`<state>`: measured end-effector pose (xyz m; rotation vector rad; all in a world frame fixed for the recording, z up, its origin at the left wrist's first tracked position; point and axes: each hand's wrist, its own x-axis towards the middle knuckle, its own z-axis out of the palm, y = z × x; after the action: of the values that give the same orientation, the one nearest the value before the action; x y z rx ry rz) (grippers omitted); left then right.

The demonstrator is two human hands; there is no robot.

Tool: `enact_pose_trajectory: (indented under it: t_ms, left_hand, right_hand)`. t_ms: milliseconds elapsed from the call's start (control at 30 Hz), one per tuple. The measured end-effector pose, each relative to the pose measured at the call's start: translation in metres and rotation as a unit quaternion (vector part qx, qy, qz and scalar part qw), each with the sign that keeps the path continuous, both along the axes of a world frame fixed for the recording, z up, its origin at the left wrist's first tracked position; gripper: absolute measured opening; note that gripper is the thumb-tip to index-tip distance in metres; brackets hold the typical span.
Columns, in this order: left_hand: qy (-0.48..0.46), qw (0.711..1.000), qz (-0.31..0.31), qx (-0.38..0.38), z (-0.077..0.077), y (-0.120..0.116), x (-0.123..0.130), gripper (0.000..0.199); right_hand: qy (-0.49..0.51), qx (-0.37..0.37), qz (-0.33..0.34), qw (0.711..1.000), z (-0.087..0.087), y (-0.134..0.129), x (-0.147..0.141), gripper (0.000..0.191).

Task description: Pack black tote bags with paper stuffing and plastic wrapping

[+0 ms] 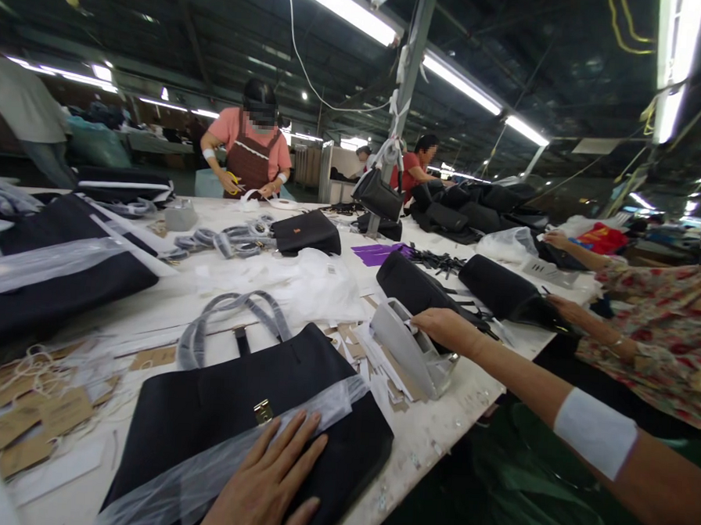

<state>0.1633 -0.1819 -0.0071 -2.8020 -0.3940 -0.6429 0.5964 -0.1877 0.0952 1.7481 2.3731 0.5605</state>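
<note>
A black handbag with a gold clasp lies on the white table, and its two wrapped handles point away from me. A strip of clear plastic film crosses the bag's front. My left hand rests flat on the film and the bag, fingers apart. Farther right, my right hand has its fingers closed at a grey tape dispenser; what the fingertips hold is too small to make out. A white patch is on my right forearm.
Brown tags with strings lie at the left, near another black bag. Paper strips are beside the dispenser. More black bags and a person in a flowered shirt are at the right. Across the table, an aproned person holds scissors.
</note>
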Motion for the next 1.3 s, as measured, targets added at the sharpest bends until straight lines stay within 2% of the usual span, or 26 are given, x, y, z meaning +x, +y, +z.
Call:
enact_pose_trajectory:
  t_ms: [233,433,767,967,1167,1300]
  left_hand:
    - [-0.001,1.0,-0.001,0.009,-0.001,0.0,0.0,0.06]
    - [-0.01,1.0,0.003,-0.004,-0.001,-0.003,-0.002,0.058]
    - [-0.004,1.0,0.005,-0.008,0.0,-0.002,0.0,0.06]
    - [-0.015,0.999,-0.003,-0.029,0.0,-0.001,-0.001,0.06]
    - [-0.003,1.0,0.001,-0.014,0.0,-0.001,-0.001,0.058]
    - [-0.01,1.0,0.001,-0.016,0.0,-0.002,-0.001,0.058]
  right_hand:
    - [-0.045,-0.021,0.02,0.999,0.006,-0.002,-0.005,0.02]
    - [-0.081,0.014,0.006,0.997,0.003,-0.001,-0.011,0.014]
    - [0.003,0.043,-0.066,0.997,0.003,-0.001,-0.009,0.016]
    - [0.046,0.055,-0.084,0.994,0.005,-0.007,-0.006,0.013]
    - [0.113,0.101,-0.074,0.986,0.001,-0.021,0.0,0.017]
    - [0.105,0.083,-0.036,0.99,-0.007,-0.021,0.003,0.022]
